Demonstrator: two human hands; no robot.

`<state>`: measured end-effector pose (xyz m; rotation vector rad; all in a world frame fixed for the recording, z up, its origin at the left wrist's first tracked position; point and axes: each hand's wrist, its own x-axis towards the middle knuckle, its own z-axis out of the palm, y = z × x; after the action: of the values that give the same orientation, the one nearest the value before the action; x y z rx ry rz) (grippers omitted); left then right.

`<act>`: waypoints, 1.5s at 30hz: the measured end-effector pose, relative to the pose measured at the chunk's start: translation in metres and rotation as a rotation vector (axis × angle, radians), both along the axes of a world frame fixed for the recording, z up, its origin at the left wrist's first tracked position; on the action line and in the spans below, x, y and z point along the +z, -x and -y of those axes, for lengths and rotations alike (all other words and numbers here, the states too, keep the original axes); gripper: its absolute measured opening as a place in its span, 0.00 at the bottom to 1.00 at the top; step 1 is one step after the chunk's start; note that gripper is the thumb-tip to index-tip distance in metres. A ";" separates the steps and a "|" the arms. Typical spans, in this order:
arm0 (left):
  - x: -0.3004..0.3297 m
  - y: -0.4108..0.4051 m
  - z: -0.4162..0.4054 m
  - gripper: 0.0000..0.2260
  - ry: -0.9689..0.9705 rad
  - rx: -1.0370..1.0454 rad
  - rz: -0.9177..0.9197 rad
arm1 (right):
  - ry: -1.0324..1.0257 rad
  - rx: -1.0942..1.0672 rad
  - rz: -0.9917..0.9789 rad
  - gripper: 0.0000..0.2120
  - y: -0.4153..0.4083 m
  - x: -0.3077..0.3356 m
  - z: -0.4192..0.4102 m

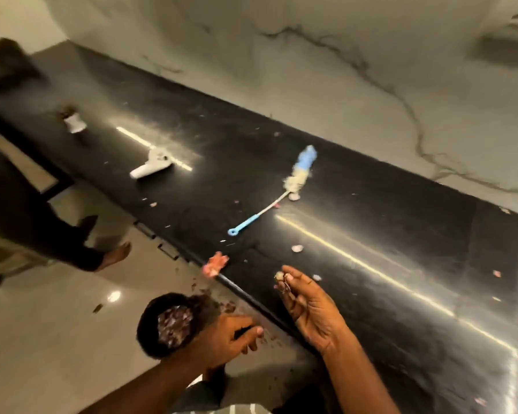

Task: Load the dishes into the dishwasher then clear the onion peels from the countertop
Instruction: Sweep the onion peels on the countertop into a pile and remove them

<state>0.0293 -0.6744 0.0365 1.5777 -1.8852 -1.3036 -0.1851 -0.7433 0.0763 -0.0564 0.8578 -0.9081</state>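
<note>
Stage: peel clearing, judged under way; no dishes or dishwasher in view.
Right hand (307,306): raised over the countertop (371,294) near its front edge, palm turned up; thumb and fingertips pinch a small onion peel (279,275).
Left hand (228,339): off the counter, below the front edge, fingers curled round the rim of a dark bowl (165,324) already holding peel scraps.
Key relation: the bowl lies left of and lower than the pinched peel, just past the counter edge; the carry is a short sweep leftward over the edge.
Remaining peels: a pink cluster (216,264) sits right at the edge, left of the right hand and nearer to it than to the left; a scrap (296,248) lies further back; others scatter to the right.
Obstacle: a bottle brush (269,204) lies diagonally, handle end toward the front edge, brush head toward the wall.
Open room: bare dark stone around the right hand; edge drop immediately left.
Risk: edge peels may fall to the floor, where scraps already lie.
</note>
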 end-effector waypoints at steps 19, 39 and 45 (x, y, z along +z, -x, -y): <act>-0.123 -0.300 -0.070 0.13 -0.382 -0.209 0.251 | 0.800 1.148 -1.226 0.23 -0.395 -0.085 0.026; -0.138 -0.285 -0.047 0.13 -0.325 -0.569 0.327 | 0.762 0.771 -1.266 0.17 -0.376 -0.070 -0.024; -0.132 -0.223 -0.040 0.11 -0.254 -0.899 0.403 | 0.412 0.424 -1.073 0.19 -0.307 -0.063 -0.073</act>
<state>0.2527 -0.6341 -0.0952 1.1608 -2.9888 -1.6894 0.1214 -0.6699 0.0129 -1.1221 1.5428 -0.5953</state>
